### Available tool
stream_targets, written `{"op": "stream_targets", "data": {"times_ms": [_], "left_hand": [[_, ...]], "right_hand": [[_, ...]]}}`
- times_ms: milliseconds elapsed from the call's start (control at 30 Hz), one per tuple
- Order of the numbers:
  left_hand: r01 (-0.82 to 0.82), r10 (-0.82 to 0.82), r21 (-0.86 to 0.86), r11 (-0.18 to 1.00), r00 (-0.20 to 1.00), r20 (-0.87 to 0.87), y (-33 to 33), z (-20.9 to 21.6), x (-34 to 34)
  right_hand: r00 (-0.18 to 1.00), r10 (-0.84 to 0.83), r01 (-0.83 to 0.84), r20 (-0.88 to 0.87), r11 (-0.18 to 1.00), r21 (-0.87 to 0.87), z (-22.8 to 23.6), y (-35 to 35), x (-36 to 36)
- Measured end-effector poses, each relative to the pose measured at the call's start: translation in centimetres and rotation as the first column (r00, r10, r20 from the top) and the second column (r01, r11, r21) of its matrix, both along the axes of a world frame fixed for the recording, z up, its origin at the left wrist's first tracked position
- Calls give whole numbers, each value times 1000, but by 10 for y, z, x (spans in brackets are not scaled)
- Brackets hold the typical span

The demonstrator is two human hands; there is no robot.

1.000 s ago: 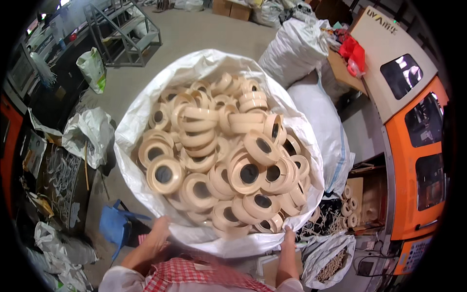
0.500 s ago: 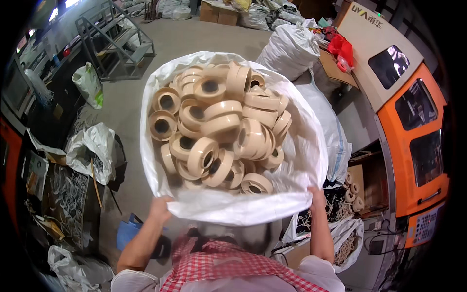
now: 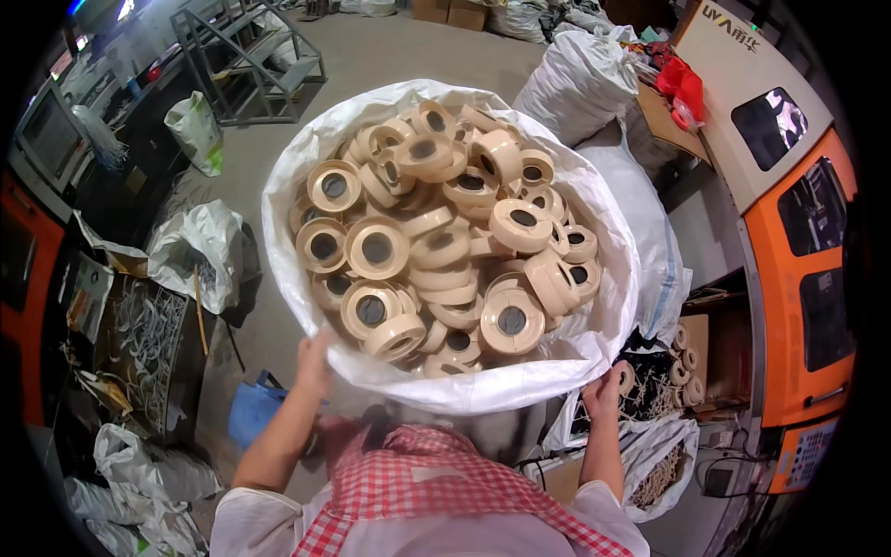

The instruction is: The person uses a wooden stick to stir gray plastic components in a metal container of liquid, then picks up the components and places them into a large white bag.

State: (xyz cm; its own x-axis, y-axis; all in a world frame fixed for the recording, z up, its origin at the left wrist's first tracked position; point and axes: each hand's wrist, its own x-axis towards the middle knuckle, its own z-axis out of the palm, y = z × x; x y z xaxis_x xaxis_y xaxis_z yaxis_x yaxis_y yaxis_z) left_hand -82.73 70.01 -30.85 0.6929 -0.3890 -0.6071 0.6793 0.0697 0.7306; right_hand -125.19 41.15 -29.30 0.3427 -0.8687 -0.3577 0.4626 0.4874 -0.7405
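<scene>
A large white woven sack [image 3: 483,395] stands open in front of me, its rim rolled wide. Heaped inside are many beige ring-shaped plastic parts [image 3: 376,248] with dark round centres, lying at all angles. My left hand [image 3: 314,364] is closed on the sack's near left rim. At the near right rim, my right hand [image 3: 605,390] grips the same sack, fingers curled round the fabric. The fingertips of both hands are partly hidden by the material.
An orange and cream machine [image 3: 807,241] stands to the right. Full white sacks [image 3: 577,79] lean behind on that side. At left are a grey step ladder [image 3: 246,65], a bin of curled scraps [image 3: 148,343] and a blue container [image 3: 252,413]. Beige parts fill a box [image 3: 687,367] at right.
The beige parts have tumbled and spread toward the right and near side of the sack. The near rim has risen slightly; both hands still grip it.
</scene>
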Motion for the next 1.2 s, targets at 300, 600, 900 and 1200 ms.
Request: {"op": "stream_targets", "data": {"times_ms": [300,600,900,1200], "left_hand": [[139,-156,192,971,985,78,-33,-42,35],[88,-88,13,996,996,4,-33,-81,39],[-15,-76,336,942,964,256,76,-45,-3],[206,-258,397,894,963,82,65,-36,3]], "right_hand": [[885,103,-5,-453,977,214,-39,-9,11],[960,-139,168,-242,981,102,-77,-19,8],[634,-43,-120,-772,981,-154,-5,52,-52],[277,-527,-519,-803,621,-587,13,2,15]]}}
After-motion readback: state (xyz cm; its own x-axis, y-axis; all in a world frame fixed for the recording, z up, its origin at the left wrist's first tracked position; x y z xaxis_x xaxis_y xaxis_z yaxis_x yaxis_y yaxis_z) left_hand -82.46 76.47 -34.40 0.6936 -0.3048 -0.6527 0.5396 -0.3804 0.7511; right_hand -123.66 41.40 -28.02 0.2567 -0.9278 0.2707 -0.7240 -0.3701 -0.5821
